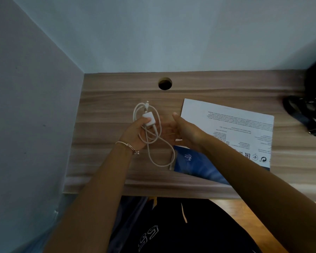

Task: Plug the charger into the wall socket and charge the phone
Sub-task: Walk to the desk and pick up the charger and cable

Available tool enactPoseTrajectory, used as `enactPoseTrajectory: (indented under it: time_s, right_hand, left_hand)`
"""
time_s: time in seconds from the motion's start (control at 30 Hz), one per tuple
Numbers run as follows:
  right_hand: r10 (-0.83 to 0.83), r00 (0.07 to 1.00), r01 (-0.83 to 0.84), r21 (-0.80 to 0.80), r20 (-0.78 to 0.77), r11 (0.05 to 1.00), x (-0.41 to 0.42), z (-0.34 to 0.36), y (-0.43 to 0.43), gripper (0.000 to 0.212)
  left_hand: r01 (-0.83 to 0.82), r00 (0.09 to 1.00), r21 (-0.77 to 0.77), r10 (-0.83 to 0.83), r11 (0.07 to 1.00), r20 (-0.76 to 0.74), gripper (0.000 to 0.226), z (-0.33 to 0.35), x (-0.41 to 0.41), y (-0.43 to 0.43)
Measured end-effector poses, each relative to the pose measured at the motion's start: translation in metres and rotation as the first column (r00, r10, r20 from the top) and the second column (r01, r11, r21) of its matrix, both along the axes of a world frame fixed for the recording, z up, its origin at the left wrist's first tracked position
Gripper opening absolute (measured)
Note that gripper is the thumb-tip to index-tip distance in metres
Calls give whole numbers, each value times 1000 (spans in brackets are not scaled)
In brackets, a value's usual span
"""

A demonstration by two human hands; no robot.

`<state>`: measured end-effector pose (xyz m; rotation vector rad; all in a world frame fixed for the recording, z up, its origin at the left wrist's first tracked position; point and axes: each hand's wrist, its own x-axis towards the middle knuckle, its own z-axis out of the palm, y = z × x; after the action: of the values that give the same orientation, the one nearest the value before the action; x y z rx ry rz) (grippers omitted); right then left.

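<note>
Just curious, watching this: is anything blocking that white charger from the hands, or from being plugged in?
No. The left hand already holds the charger, its cable hanging in loops. No wall socket shows, so that path cannot be judged.

Home study corner: wooden desk [217, 84] with cable hole [165, 84], plain walls [153, 33].

A wood-grain tabletop [217, 84] has a round cable hole [165, 84] near the wall; a white printed sheet [235, 123] lies beside a blue packet [195, 165]; a black strapped bag [306, 108] sits far right.
</note>
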<state>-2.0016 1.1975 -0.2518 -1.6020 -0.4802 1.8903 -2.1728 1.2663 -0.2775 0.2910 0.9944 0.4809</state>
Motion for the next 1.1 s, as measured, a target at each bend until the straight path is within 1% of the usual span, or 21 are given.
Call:
enactPoseTrajectory:
  time_s: [0.07,0.13,0.23,0.33,0.4,0.5,0.57,0.6,0.7,0.77,0.83,0.9,0.97,1.03,1.1]
  right_hand:
    - [-1,1000,1,4,30,1000,0,2,-1,57]
    - [-9,999,9,-4,40,1000,0,4,-2,58]
    - [33,998,-33,-4,47,999,0,5,-4,63]
    - [42,999,-42,8,31,999,2,5,-9,63]
    - [62,998,-62,23,34,998,2,4,-11,60]
    - [-18,999,16,51,37,999,2,3,-11,43]
    - [-89,996,89,63,-3,994,3,2,-9,31]
    - [-118,992,120,56,-40,991,4,2,-9,29]
    - [-182,976,186,21,-123,982,5,1,-6,26]
    - [-193,972,198,24,-134,980,3,1,-5,25]
    - [-177,980,184,83,-87,979,0,2,-5,19]
    - [-156,988,150,165,22,975,-4,3,-6,17]
    - [-184,972,153,202,144,967,-8,3,-5,14]
    - [-198,953,155,192,232,969,-9,2,-2,5]
    - [-155,957,122,143,244,982,-8,3,0,6]
  left_hand:
    - [8,1000,5,-8,1000,26,31,2,0,-1]
    - [-5,999,8,5,1000,45,26,3,2,-1]
    - [-42,996,10,41,999,84,26,5,4,0]
    - [-11,999,60,8,998,46,21,7,4,2]
    - [9,1000,62,-10,998,15,20,6,4,2]
    - [41,999,53,-42,998,17,33,7,4,2]
    - [85,996,65,-84,994,-6,50,8,2,1]
    - [101,995,72,-101,992,-15,54,8,1,1]
    - [113,993,61,-113,992,10,51,6,-3,0]
    - [132,991,52,-132,990,0,51,7,-4,-1]
    - [146,989,47,-145,988,-31,48,7,-3,-2]
    - [136,989,37,-133,990,-62,36,7,0,-4]
    - [130,990,31,-128,991,-64,26,7,2,-7]
    - [123,992,34,-122,992,-23,29,8,5,-10]
    - [89,995,42,-90,995,41,37,10,6,-10]
